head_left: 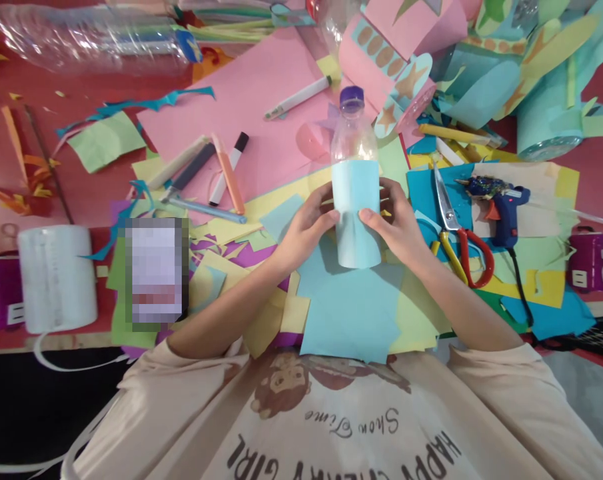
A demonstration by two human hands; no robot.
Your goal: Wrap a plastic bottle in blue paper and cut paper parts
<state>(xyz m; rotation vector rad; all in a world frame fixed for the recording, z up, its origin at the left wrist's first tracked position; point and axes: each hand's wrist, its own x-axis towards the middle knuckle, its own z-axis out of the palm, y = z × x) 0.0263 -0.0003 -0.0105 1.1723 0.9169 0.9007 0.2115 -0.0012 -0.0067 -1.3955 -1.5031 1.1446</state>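
A clear plastic bottle [355,140] with a purple cap stands upright near the middle, its lower part wrapped in light blue paper [357,233]. My left hand [311,223] holds its left side, thumb on the front of the paper and fingers behind. On the right side my right hand [394,217] grips it the same way, with the thumb on the paper. The fingertips behind the bottle are hidden. Below it lies a flat light blue sheet [348,307] over yellow paper.
Scissors [448,200] with a red handle and a blue glue gun [508,213] lie at the right. Markers [228,167] and a large pink sheet [251,100] are at the upper left. A white roll [57,279] and a blurred phone-like object [156,270] sit left.
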